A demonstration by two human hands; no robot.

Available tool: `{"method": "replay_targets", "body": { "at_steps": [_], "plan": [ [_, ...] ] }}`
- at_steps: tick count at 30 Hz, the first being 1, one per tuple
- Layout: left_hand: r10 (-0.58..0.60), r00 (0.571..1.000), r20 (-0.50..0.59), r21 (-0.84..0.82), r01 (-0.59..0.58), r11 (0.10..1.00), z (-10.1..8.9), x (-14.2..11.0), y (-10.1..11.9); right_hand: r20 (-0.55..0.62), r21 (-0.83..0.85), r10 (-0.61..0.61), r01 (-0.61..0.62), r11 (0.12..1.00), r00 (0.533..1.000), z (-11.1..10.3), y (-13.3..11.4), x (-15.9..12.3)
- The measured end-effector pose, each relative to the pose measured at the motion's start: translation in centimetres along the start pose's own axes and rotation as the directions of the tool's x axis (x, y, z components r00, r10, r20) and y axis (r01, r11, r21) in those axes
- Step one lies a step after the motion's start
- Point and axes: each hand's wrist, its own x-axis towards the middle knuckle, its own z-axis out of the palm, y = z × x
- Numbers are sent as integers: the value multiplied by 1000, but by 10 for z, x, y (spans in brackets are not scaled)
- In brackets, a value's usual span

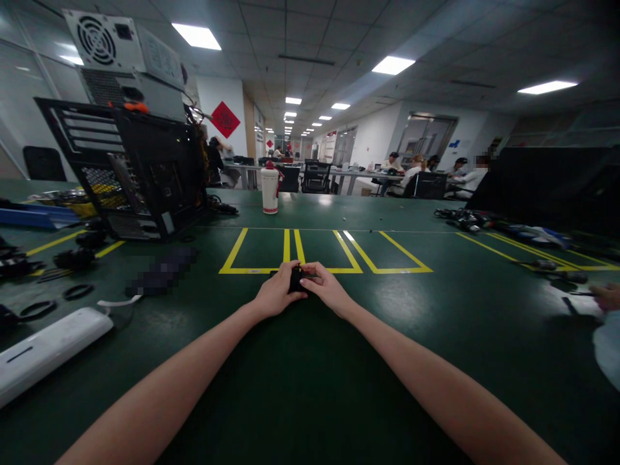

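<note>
Both my hands meet at the middle of the green table (310, 361), around a small black object (296, 279). My left hand (277, 290) wraps over its left side, fingers curled and thumb along the near edge. From the right, the fingertips and thumb of my right hand (323, 285) pinch its other side. Most of the object is covered by my fingers, so its kind does not show. Just beyond my hands, yellow tape (261, 270) marks out boxes on the tabletop.
At the left stand an open black computer case (159, 174) with a power supply (121, 45) on top, and a white power strip (53, 352). A white tumbler (270, 190) stands beyond the tape. Cables (465, 219) lie at right, near another person's hand (608, 297).
</note>
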Motion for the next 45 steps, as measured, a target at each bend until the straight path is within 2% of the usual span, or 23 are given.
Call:
{"method": "replay_targets", "body": {
  "at_steps": [5,13,19,29,36,41,45],
  "plan": [
    [-20,1000,2,2,20,1000,0,0,2,49,37,39,-41,998,998,-2,-1,1],
    [-11,1000,8,1,11,1000,-2,-1,3,21,65,-1,0,998,1000,1,-2,-1],
    [-29,1000,-3,21,29,999,0,0,2,29,49,62,-64,997,998,-1,-2,1],
    [-13,1000,11,12,13,1000,-2,-1,3,26,64,-6,5,998,1000,0,-3,-1],
    [-17,1000,10,26,17,1000,-2,-1,3,38,41,62,-64,997,997,-1,-4,0],
    [1,1000,1,25,-1,1000,-1,-1,2,28,81,13,-15,997,1000,0,-5,-2],
    [5,1000,6,17,-6,1000,-1,0,1,5,30,2,-2,1000,1000,2,-7,-3]
  ]
}}
